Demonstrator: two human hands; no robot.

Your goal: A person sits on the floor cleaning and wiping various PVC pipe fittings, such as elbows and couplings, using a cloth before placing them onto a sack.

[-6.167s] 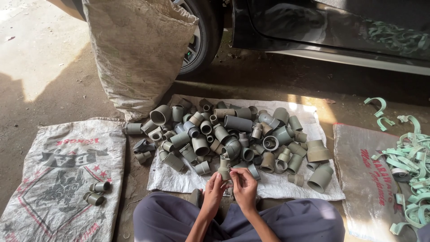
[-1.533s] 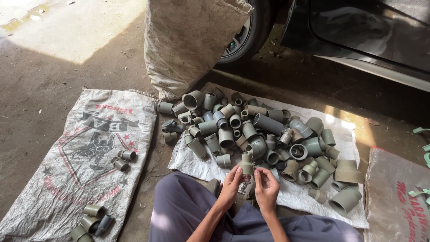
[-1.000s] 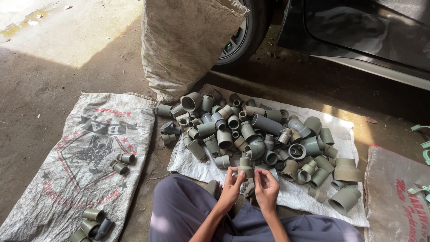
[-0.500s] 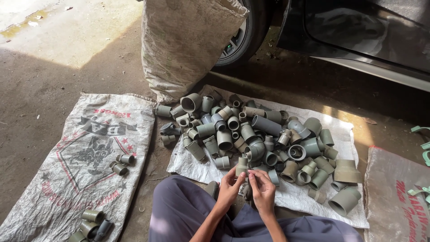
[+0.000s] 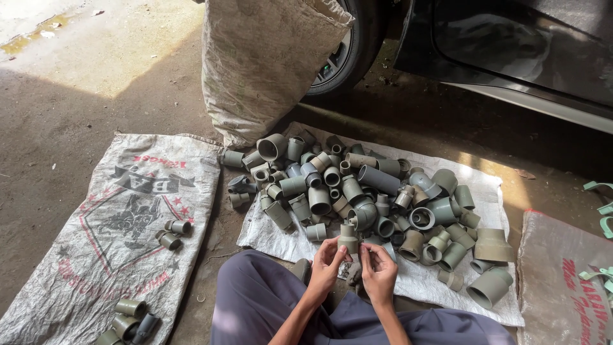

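I sit cross-legged on the ground. My left hand [image 5: 327, 262] and my right hand [image 5: 378, 271] meet just above my lap, both pinching one small grey-green pipe reducer [image 5: 348, 238] held upright between the fingertips. Directly beyond my hands lies a heap of grey and olive plastic pipe fittings [image 5: 357, 191], with elbows, couplers and reducers, spread over a white woven sack [image 5: 281, 239] on the ground.
A printed white sack [image 5: 96, 255] lies flat at my left with two small groups of fittings [image 5: 171, 233] [image 5: 128, 316]. A filled upright sack [image 5: 268, 64] leans on a car wheel [image 5: 348, 51]. Another sack [image 5: 562, 281] and pale green clips [image 5: 603, 207] lie at right.
My view swung left compared with several seconds ago, showing more of the printed sack. In the last second my hands have stayed together on the reducer, fingers shifting slightly around it.
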